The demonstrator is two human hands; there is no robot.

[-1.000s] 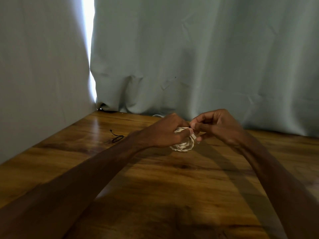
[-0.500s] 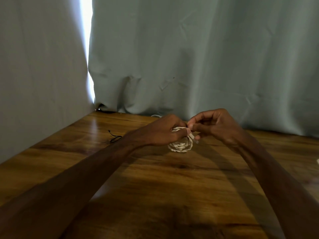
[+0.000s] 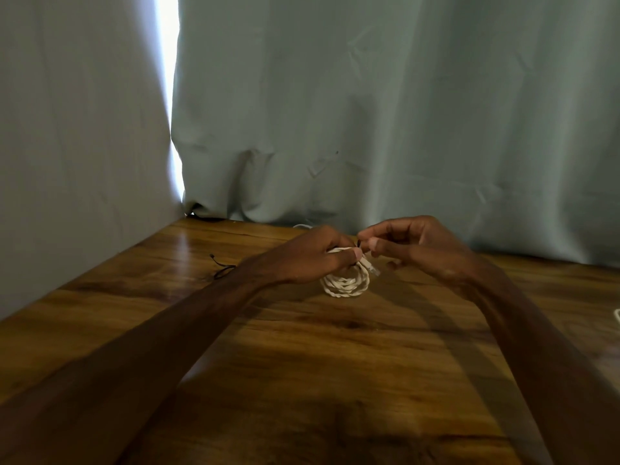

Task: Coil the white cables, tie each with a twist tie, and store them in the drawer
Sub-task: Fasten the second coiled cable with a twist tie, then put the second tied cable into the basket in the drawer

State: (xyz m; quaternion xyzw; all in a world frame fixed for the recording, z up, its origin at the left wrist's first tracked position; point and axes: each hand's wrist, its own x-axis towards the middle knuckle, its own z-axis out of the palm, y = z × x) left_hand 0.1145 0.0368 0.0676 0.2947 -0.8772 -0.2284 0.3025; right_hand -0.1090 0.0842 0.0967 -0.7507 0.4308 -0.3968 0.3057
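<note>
Head view: I look down along both my forearms to my hands, which meet over the far middle of the wooden worktop (image 3: pixel 302 347).
Left grip: my left hand (image 3: pixel 312 255) is closed on the top of the coiled white cable (image 3: pixel 345 283), thumb pressed over the strands.
Right grip: my right hand (image 3: pixel 412 243) pinches narrow, thumb and forefinger tips together on a thin dark twist tie (image 3: pixel 359 244) that stands just above my left thumb.
Cable: wound in a small round coil, hanging below my left grip with its lower edge at or just above the worktop; I cannot tell whether it touches. A plug end (image 3: pixel 372 268) sticks out toward my right hand.
Spare tie: a second dark tie (image 3: pixel 223 267) lies on the worktop just outside my left wrist.
Other white things: a bit of white cable (image 3: pixel 302 226) shows behind my left hand by the curtain (image 3: pixel 402 112); another white edge (image 3: pixel 616 315) lies well out past my right forearm.
Writing: no brand, label or lettering is readable on anything.
</note>
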